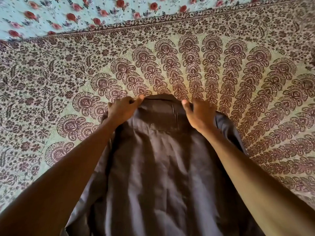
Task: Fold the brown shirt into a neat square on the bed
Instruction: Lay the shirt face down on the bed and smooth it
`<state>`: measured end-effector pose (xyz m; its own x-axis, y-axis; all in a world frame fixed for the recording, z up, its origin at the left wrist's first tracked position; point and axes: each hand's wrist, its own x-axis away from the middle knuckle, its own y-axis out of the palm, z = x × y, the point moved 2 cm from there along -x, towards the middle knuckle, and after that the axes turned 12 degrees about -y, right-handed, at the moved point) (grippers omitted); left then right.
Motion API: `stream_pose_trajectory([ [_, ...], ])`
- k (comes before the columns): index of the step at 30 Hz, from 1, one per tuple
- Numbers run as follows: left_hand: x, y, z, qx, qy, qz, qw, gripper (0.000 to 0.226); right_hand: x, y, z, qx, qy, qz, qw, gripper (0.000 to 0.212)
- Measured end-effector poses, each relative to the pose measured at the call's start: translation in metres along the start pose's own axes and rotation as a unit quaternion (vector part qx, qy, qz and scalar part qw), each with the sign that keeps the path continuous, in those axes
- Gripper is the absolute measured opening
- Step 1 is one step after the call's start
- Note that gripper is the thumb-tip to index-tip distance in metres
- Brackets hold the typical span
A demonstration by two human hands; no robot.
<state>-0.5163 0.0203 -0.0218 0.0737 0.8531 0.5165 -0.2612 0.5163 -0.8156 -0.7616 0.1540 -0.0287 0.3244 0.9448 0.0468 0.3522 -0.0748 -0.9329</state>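
Note:
The brown shirt (158, 167) lies back-side up on the bed, stretching from the collar at the centre down to the bottom edge of the view. My left hand (121, 109) grips the left shoulder beside the collar, fingers curled over the cloth. My right hand (198, 114) grips the right shoulder the same way. The collar band (160, 97) lies between my hands, farthest from me. The sleeves are tucked or bunched along both sides, partly hidden by my forearms.
The bed carries a cream spread (221, 65) printed with dark brown paisley fans. Beyond its bordered edge, at the top, lies a pale blue sheet (68, 12) with red flowers. Patterned spread shows on both sides of the shirt.

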Motion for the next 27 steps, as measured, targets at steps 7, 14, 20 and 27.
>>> stream_pose_trajectory([
  [7, -0.014, -0.006, 0.048, 0.105, 0.046, -0.109, 0.987, 0.027, -0.041, -0.002, -0.022, -0.197, 0.032, -0.098, 0.975, 0.027],
  [14, -0.016, 0.01, 0.031, 0.134, 0.008, -0.048, 0.99, 0.062, -0.04, 0.01, -0.013, -0.24, 0.08, -0.05, 0.966, 0.031],
  [20, -0.022, 0.003, 0.047, 0.067, 0.005, -0.08, 0.994, 0.054, -0.05, 0.015, -0.02, -0.194, 0.095, -0.061, 0.974, 0.033],
  [27, -0.007, 0.02, 0.048, 0.114, 0.046, 0.054, 0.991, 0.061, -0.043, 0.014, -0.023, -0.057, 0.056, -0.012, 0.997, 0.023],
])
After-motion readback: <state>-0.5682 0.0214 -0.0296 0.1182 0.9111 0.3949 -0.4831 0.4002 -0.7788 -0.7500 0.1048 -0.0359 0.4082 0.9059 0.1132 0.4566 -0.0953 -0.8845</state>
